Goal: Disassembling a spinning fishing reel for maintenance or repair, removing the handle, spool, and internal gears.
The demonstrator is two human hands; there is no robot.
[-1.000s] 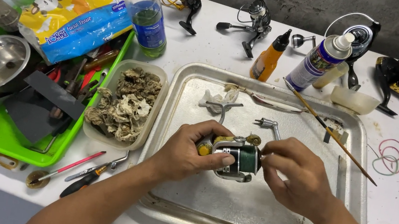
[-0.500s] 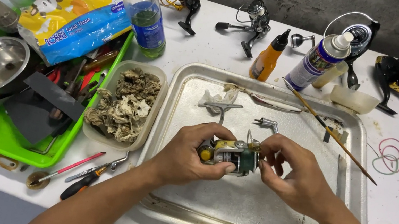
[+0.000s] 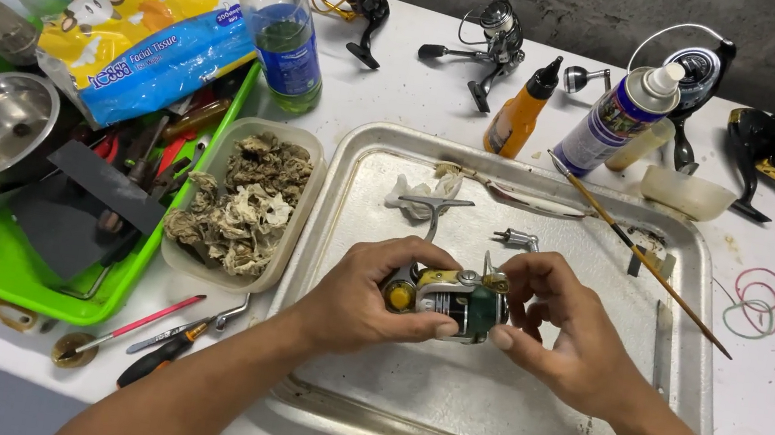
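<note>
White tabletop (image 3: 404, 99), steel tray (image 3: 700, 292) in the middle. Left hand (image 3: 366, 295) clamps the reel body (image 3: 451, 302) above the tray; right hand (image 3: 564, 328) pinches its far end. Best kept low over the tray, so loose parts land inside.

A small repair workbench. Fishing reels (image 3: 492, 45), a spray can (image 3: 614, 118) and hand tools (image 3: 156, 352) crowd the white table (image 3: 771, 362).

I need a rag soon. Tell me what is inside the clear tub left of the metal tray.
The clear tub holds a heap of crumpled, dirty wipes filling it nearly to the rim. Its bottom, and anything beneath the heap, is covered.
</note>
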